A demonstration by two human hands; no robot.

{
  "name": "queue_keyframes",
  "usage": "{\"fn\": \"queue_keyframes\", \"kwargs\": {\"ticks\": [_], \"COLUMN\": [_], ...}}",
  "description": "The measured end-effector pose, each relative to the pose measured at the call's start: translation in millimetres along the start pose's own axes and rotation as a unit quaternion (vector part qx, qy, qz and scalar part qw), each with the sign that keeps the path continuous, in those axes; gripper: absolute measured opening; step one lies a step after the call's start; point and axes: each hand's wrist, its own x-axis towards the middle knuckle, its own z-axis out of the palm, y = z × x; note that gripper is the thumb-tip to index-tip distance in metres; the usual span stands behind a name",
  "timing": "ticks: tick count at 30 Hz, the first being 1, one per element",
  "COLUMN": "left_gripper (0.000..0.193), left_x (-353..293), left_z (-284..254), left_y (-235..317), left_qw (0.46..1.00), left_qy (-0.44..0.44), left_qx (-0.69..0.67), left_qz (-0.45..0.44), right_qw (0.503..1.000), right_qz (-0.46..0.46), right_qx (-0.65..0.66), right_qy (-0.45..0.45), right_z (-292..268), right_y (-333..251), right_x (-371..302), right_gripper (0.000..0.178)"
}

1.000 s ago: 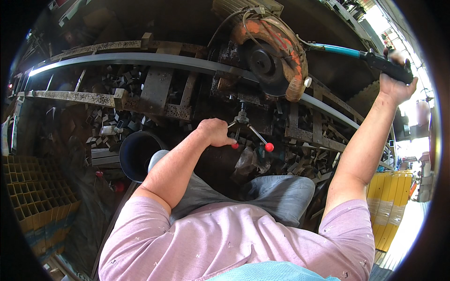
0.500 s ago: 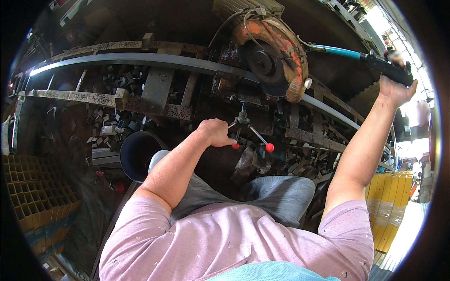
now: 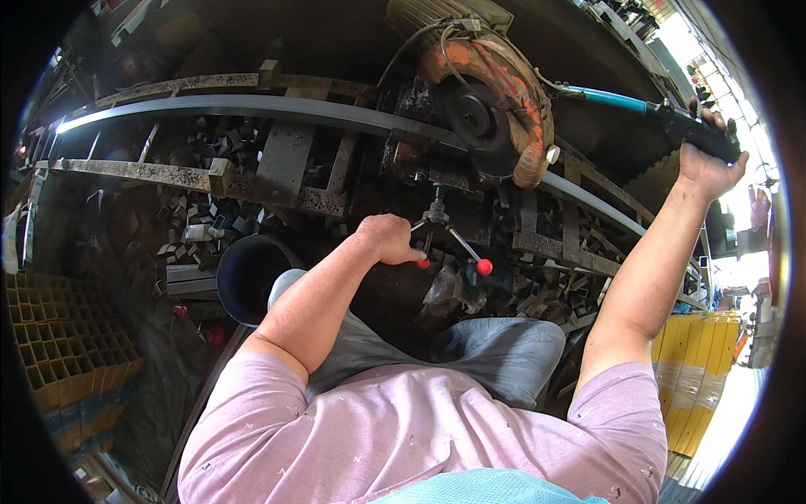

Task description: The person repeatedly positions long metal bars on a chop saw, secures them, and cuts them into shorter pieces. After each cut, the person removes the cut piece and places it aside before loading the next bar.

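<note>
Has bar (image 3: 294, 108) on rack (image 3: 143, 170), behind clamp handle (image 3: 437, 217); has saw (image 3: 478, 119) over bar; has bin (image 3: 229, 294) at left, tubes (image 3: 67, 344) farther left.

blue bucket (image 3: 227, 291) left of centre | tons of metal scraps (image 3: 180, 251) just beside it | yellow tubes (image 3: 71, 340) stacked far left, open ends showing | yellow bars (image 3: 693, 343) far right, clear wrap (image 3: 687, 380) round 'em | crumpled plastic (image 3: 442, 291) around the middle

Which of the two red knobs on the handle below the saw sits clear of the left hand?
The right-hand red knob, at the end of a bare rod; the other red knob is by the left hand.
</note>
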Motion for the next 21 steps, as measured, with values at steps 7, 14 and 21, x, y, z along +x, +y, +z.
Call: {"fn": "queue_keyframes", "kwargs": {"ticks": [7,14,21], "left_gripper": [0.07,0.07,0.076], "left_x": [0.3,-0.4,2.0], "left_z": [0.3,-0.1,7.8], "left_y": [0.2,0.5,6.1], "left_qw": [1.0,1.0,0.999], "left_qy": [0.007,0.004,0.022], "left_qx": [0.001,-0.003,0.03], "left_qz": [0.0,0.002,0.003], "right_qw": [0.999,0.999,0.994], "right_qz": [0.006,-0.031,-0.051], "right_qx": [-0.01,0.004,-0.062], "right_qy": [-0.043,-0.019,0.073], "right_z": [2.1,-15.1,-22.2], "right_y": [1.7,3.6,-7.1], "right_x": [-7.1,-24.7,1.5], "right_gripper": [0.069,0.072,0.064]}}
